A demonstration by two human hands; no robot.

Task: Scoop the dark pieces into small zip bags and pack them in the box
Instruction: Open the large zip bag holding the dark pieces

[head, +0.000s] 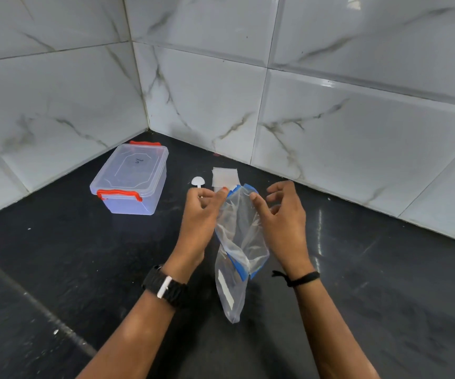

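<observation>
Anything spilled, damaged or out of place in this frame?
Nothing spilled or broken. The lidded box, white spoon and small zip bags sit on the counter. Only oddity: the large bag both hands hold looks empty, no dark pieces visible.

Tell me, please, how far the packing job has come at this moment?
Nothing looks packed yet. The box stands shut, its red clasps down. In hand: the left hand and the right hand hold a large clear bag by its blue-edged mouth. The white scoop and the small zip bags lie untouched on the counter. Scooping, sealing and packing are all left.
</observation>
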